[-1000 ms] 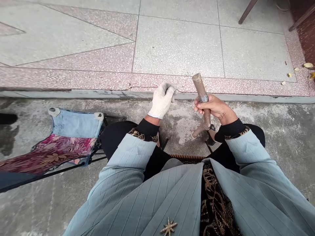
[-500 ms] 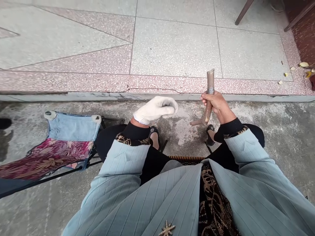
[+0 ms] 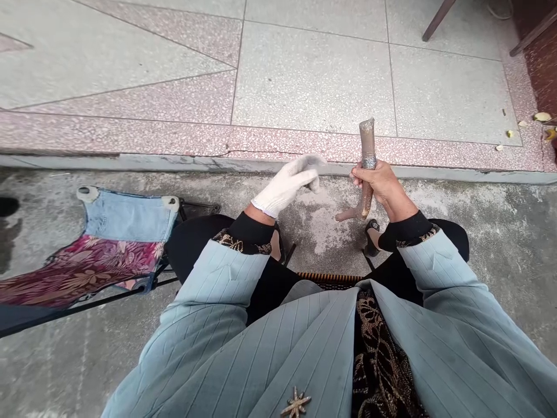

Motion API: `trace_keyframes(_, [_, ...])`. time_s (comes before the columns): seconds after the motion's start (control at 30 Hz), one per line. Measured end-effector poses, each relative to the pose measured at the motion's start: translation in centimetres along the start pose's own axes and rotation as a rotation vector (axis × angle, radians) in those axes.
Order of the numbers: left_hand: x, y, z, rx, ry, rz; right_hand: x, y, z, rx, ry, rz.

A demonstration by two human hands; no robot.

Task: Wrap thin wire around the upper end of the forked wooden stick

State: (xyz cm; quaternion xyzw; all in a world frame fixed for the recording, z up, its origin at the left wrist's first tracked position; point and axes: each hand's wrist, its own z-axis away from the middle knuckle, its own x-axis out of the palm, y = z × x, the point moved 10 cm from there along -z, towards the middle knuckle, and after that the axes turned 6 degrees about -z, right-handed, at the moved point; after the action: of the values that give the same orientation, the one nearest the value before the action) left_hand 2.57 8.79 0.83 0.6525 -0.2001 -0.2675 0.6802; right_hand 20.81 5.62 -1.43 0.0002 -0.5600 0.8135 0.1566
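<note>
My right hand (image 3: 378, 183), bare, grips a forked wooden stick (image 3: 368, 139) upright, with the short side branch low and pointing left. Just above my fingers, several turns of thin grey wire (image 3: 369, 161) are wound around the stick. My left hand (image 3: 289, 183) wears a white knitted glove and is to the left of the stick, apart from it. Its fingers are curled and partly blurred. A very faint strand shows between the glove and the stick; its ends are hard to make out.
A raised terrazzo step (image 3: 313, 75) runs across in front of me. To my left stands a folding chair (image 3: 126, 217) with denim and floral cloth. Chair or table legs (image 3: 437, 20) and pale scraps (image 3: 542, 116) are at the upper right. My shoes rest on concrete (image 3: 322, 232).
My left hand has moved up and slightly right, tilting upward, with its fingers a little more extended. The stick leans slightly more to the left in my right hand.
</note>
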Motion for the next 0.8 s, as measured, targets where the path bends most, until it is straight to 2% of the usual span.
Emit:
trace_keyframes(0.2, [2.3, -0.9, -0.1, -0.079, -0.096, 0.010, 0.7, 0.7, 0.1, 0.083, -0.022, -0.028])
trace_keyframes(0.33, [3.0, -1.0, -0.2, -0.083, -0.092, 0.014, 1.3, 0.9, 0.4, 0.098, -0.062, -0.042])
trace_keyframes(0.4, [2.9, -1.0, -0.2, -0.078, -0.050, -0.010, 1.5, 0.9, 0.5, 0.092, -0.082, -0.047])
trace_keyframes(0.57, [1.0, -0.6, 0.0, -0.045, 0.212, -0.194, 1.9, 1.2, 0.5, 0.083, -0.110, -0.008])
trace_keyframes(0.8, [1.9, -0.6, -0.3, -0.035, 0.124, -0.430, 2.5, 1.3, 0.7, 0.066, -0.127, 0.067])
